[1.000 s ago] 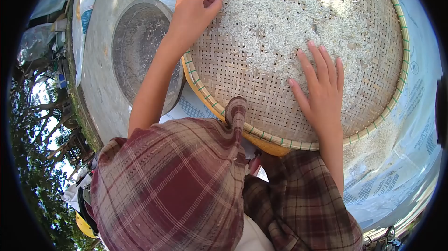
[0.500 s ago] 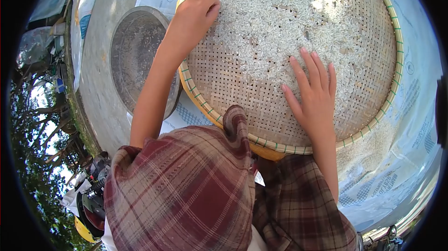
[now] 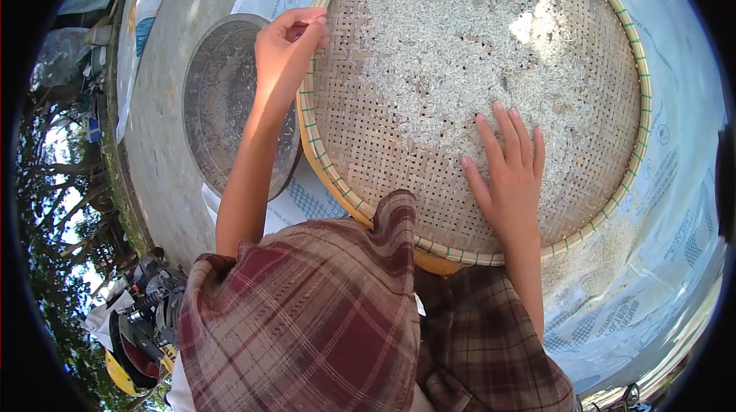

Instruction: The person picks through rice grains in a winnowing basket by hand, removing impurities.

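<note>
A round woven tray (image 3: pixel 368 144) with a green-stitched rim carries a spread layer of pale grains (image 3: pixel 437 52). Above the tray's left rim, my left hand (image 3: pixel 287 48) is closed, thumb and fingertips pinched together; whatever is between them is too small to make out. My right hand (image 3: pixel 510 170) lies on the tray at the lower right, fingers spread at the edge of the grains, holding nothing. A grey metal basin (image 3: pixel 203 105) stands beside the tray on the left, partly hidden by my left forearm, with a few grains in it.
Printed plastic sheets (image 3: pixel 667 105) lie under and around the tray. Concrete ground (image 3: pixel 157 105) shows at the left. Plaid cloth (image 3: pixel 307 312) fills the lower middle. A yellow-rimmed helmet (image 3: pixel 123 362) and motorbike parts are at the lower left, with trees behind.
My left hand has moved left, from over the grains to the tray's rim, and its pinched fingertips now show. My right hand stays spread in nearly the same place on the tray.
</note>
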`<state>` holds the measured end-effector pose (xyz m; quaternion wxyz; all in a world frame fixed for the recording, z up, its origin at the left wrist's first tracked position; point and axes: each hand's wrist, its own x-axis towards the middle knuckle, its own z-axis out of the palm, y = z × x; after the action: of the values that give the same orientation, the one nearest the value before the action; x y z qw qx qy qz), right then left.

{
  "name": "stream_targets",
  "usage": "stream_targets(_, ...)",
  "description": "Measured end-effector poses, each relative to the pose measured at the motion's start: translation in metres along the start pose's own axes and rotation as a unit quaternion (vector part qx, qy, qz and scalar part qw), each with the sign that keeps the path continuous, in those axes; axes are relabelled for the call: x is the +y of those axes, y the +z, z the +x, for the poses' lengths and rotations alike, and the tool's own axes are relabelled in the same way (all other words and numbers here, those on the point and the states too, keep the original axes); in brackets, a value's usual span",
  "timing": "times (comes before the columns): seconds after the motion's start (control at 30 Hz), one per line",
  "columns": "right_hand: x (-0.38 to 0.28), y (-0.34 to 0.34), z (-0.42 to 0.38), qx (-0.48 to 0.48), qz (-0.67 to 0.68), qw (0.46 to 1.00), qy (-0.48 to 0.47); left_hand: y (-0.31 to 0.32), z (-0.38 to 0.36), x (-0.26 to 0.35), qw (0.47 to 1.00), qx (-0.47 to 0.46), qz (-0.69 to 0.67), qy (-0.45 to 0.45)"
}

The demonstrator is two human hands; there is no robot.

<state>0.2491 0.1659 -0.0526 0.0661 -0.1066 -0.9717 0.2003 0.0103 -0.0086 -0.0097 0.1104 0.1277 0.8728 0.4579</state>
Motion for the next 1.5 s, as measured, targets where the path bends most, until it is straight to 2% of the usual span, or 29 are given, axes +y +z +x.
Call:
stream_targets(0.03, 0.000, 0.000, 0.000, -0.003, 0.002, 1.000, 0.001, -0.012, -0.001, -0.007, 0.995, 0.042, -0.087, -0.019)
stream_targets(0.1, 0.001, 0.000, 0.000, -0.002, 0.001, 1.000, -0.002, -0.041, 0.001, -0.029, 0.986, 0.110, -0.099, -0.071)
stream_targets(0.17, 0.000, 0.000, 0.001, 0.001, 0.002, 1.000, -0.006, -0.069, 0.000, -0.051, 0.985, 0.119, -0.090, -0.088)
stream_targets(0.2, 0.000, -0.001, 0.001, -0.001, 0.000, 1.000, -0.004, -0.078, 0.001, -0.058, 0.986, 0.098, 0.051, -0.125)
stream_targets(0.23, 0.000, -0.002, 0.001, -0.004, -0.002, 1.000, -0.001, -0.086, 0.001, -0.067, 0.966, 0.075, 0.191, -0.160)
stream_targets(0.27, -0.001, -0.002, 0.001, -0.002, -0.002, 1.000, -0.004, -0.078, -0.002, -0.067, 0.916, 0.168, 0.347, 0.115)
stream_targets(0.4, -0.001, -0.002, 0.001, -0.004, 0.000, 1.000, 0.002, -0.044, 0.001, -0.032, 0.934, 0.213, 0.274, 0.082)
stream_targets(0.47, -0.001, -0.002, 0.001, -0.003, -0.001, 1.000, 0.002, -0.024, 0.009, -0.011, 0.985, 0.113, 0.104, 0.075)
stream_targets(0.53, -0.001, -0.001, 0.001, -0.005, -0.003, 1.000, 0.002, -0.004, 0.010, 0.015, 0.991, 0.005, 0.104, 0.087)
stream_targets(0.57, 0.000, -0.002, 0.001, -0.003, -0.004, 1.000, 0.001, 0.005, 0.014, 0.015, 0.991, 0.006, 0.103, 0.089)
stream_targets(0.63, 0.000, -0.004, 0.001, -0.022, -0.001, 1.000, -0.003, 0.018, 0.025, 0.011, 0.966, -0.079, 0.144, 0.201)
stream_targets(0.77, -0.001, -0.005, 0.002, -0.019, 0.001, 1.000, 0.009, 0.034, 0.032, 0.007, 0.956, -0.103, 0.177, 0.211)
stream_targets(1.03, -0.001, -0.005, 0.002, -0.023, 0.001, 1.000, 0.011, 0.042, 0.041, 0.002, 0.913, -0.090, 0.245, 0.314)
stream_targets(1.17, -0.001, -0.005, 0.003, -0.023, 0.002, 1.000, 0.016, 0.043, 0.042, 0.007, 0.918, -0.101, 0.229, 0.306)
stream_targets(1.23, -0.001, -0.005, 0.002, -0.024, 0.001, 1.000, 0.015, 0.043, 0.039, 0.017, 0.974, -0.131, 0.092, 0.159)
stream_targets(1.27, -0.001, -0.005, 0.002, -0.025, 0.001, 1.000, 0.015, 0.041, 0.041, 0.017, 0.974, -0.131, 0.092, 0.158)
stream_targets(1.33, 0.000, -0.007, 0.002, -0.028, 0.002, 1.000, 0.007, 0.036, 0.048, 0.015, 0.965, -0.213, -0.141, 0.056)
stream_targets(1.43, 0.005, -0.011, 0.005, -0.003, 0.068, 0.998, 0.004, 0.035, 0.062, 0.011, 0.955, -0.252, -0.119, 0.099)
stream_targets(1.47, 0.006, -0.016, 0.010, -0.003, 0.067, 0.998, 0.004, 0.036, 0.062, 0.014, 0.955, -0.252, -0.121, 0.100)
stream_targets(1.5, 0.008, -0.023, 0.021, -0.012, 0.020, 0.999, -0.042, 0.038, 0.063, 0.020, 0.966, -0.223, -0.049, 0.121)
